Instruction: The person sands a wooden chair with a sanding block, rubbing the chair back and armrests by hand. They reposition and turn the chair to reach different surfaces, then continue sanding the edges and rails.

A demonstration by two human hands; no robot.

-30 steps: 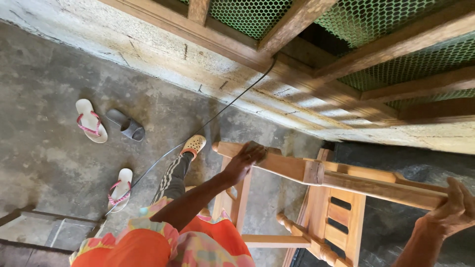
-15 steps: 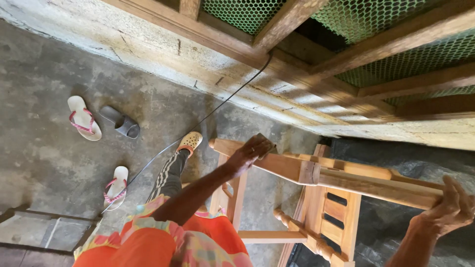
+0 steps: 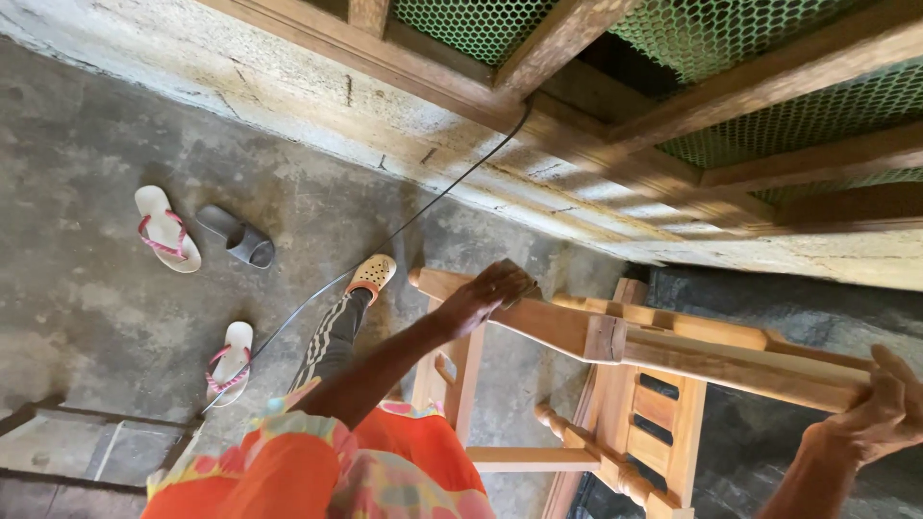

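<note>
Compared with the frame half a second back, the left hand (image 3: 492,291) sits at nearly the same place on the rail, while the view has shifted slightly, so the sandals lie a little lower in the picture.

Concrete floor (image 3: 87,317): grey, stained, running up to a low wall with a timber frame and green mesh (image 3: 769,48) above it.

Wooden chair frame (image 3: 635,413): unfinished timber, tipped on its side. Its top rail (image 3: 673,341) has its long axis running from left to right across the view, from a rounded end near the left hand to the right hand (image 3: 880,413).

Left hand: fingers curled and pressed down on the rail near its left end; something small and dark may be under the palm, but this cannot be confirmed. Right hand: fingers closed around the right end of the rail. Both hands touch the rail, well apart from each other.

Thin dark cable (image 3: 423,216): runs from the wall across the floor.

Loose footwear: two pink-strapped sandals (image 3: 165,229) and one grey slipper (image 3: 237,236), well clear of the chair. One yellow clog (image 3: 372,276) is on the person's foot.
</note>
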